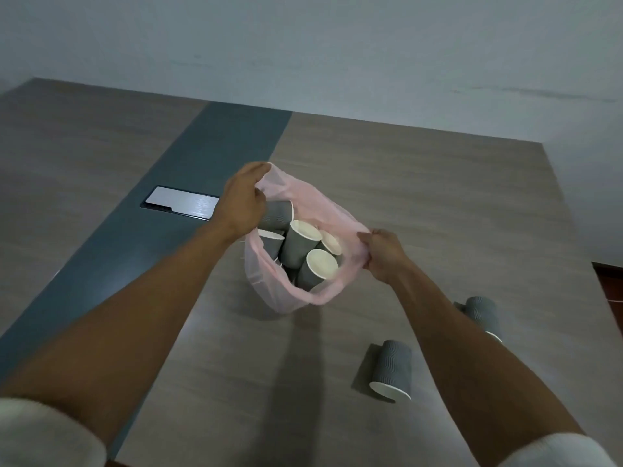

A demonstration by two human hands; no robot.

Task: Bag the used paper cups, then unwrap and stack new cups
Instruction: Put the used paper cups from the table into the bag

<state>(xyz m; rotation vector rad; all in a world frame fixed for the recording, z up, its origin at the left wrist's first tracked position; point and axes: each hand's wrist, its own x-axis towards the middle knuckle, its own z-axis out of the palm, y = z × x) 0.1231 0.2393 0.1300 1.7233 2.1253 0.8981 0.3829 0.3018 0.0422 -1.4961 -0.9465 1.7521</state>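
We look down on a wood-grain table [438, 203] with a blue-grey strip [188, 183] running along it and a shiny metal cable hatch [180, 206] set flush in that strip. A pale wall [303, 45] rises behind the far edge.

Near the middle of the table stands a thin pink plastic bag [273, 291], its mouth pulled wide between our two hands. Our left hand [244, 200] is closed over the far-left part of the bag's rim, fingers curled down and pinching the film. Our right hand [384, 254] is clenched on the right side of the rim, with the plastic bunched in its grip. The two hands are well apart, one on each side of the opening, and both forearms reach in from white sleeves [40, 433] at the bottom corners.

Inside the bag lie several grey ripple-wall paper cups [300, 244] with white insides, tilted at different angles and leaning on one another; one sits just under our left hand.

Two more of the same grey cups lie on their sides on the table outside the bag: a loose cup [394, 369] near our right forearm, its open end toward us, and a farther cup [485, 315] partly hidden behind that forearm, near the table's right edge.
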